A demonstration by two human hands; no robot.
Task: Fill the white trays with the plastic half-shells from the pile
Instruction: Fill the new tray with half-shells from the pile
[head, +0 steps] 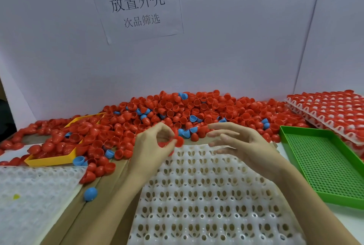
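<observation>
Against a pale partition bearing a printed paper sign (136,6), a brown bench (102,195) is covered by a pile of red and blue half-shells (197,110). An empty white tray (206,195) is laid centrally, flanked by a green mesh tray (325,166), a yellow tray (51,161) and filled trays (331,110). Red half-shells (178,140) are pinched in the left hand (151,146); the right hand (242,142) is spread open.

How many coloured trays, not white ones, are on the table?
2. The yellow tray sits at the left, partly buried under red half-shells. The green tray lies at the right, with nothing in it. More could be hidden under the pile.
</observation>
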